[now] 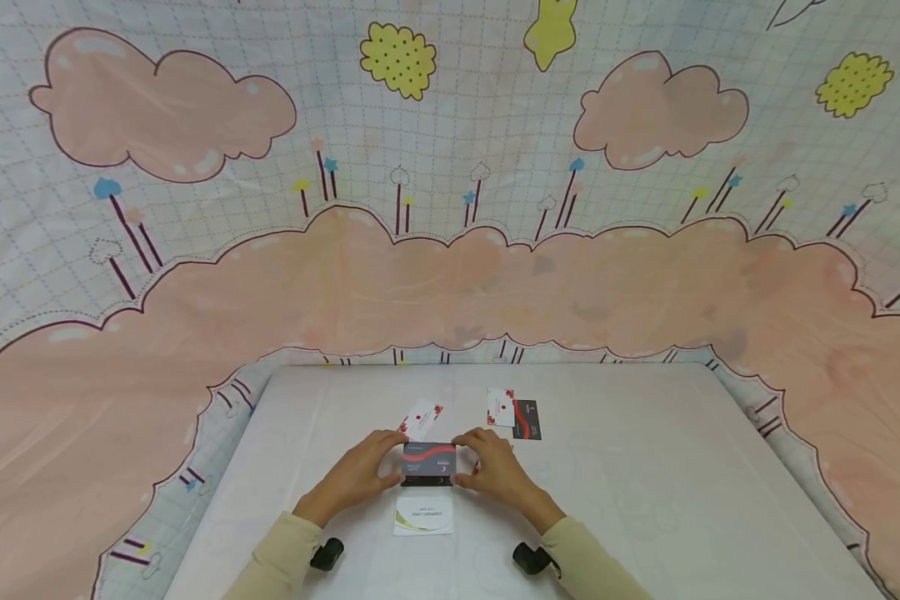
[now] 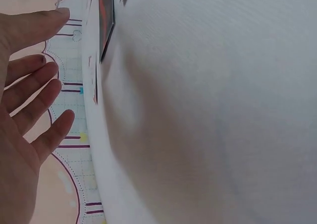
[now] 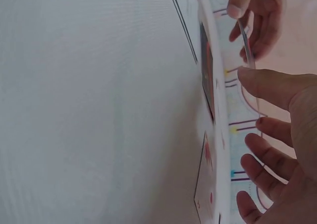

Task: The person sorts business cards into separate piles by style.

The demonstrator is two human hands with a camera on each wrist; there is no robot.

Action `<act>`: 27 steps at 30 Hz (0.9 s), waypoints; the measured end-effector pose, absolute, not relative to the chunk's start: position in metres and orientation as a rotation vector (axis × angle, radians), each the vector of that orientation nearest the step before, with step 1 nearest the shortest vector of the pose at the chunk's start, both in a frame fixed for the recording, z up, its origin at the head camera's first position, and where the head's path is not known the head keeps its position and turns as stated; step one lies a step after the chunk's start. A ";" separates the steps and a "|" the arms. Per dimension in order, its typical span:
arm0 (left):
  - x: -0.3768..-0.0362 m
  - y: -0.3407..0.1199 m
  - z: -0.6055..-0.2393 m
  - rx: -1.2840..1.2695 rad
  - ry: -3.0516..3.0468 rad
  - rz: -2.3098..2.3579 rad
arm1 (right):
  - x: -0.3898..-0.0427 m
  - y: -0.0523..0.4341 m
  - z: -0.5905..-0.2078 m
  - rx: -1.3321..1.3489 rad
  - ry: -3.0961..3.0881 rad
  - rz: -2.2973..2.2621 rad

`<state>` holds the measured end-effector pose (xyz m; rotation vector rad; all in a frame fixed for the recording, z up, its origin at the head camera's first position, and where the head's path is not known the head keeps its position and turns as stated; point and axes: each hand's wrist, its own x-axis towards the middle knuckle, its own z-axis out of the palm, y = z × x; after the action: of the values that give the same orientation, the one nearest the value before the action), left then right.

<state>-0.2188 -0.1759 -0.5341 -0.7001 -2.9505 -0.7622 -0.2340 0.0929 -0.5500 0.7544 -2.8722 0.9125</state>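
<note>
At lower centre of the head view, the left hand and right hand pinch opposite ends of a red-waved grey business card, raised above a black business card, presumably leaving its printed face uncovered (white company-logo card below, untouched).

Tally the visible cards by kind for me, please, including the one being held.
Dark rectangular cards with red waves: 3
White rectangular cards with red floral decoration: 3, one mostly hidden behind the right hand
White rectangular card with a yellow-green curve: 1
Total: 7
</note>
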 end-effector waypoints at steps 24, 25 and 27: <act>-0.227 -0.179 -0.555 -0.672 -3.025 -0.876 | -0.238 0.087 -0.559 0.795 -2.889 0.764; -0.228 -0.179 -0.556 -0.673 -3.029 -0.870 | -0.238 0.087 -0.559 0.794 -2.893 0.754; -0.229 -0.178 -0.557 -0.675 -3.035 -0.860 | -0.239 0.087 -0.560 0.797 -2.895 0.737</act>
<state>-0.2289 -0.1783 -0.5567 -0.6746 -3.0346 -0.8596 -0.2385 0.0866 -0.5600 0.7967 -2.8953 0.7366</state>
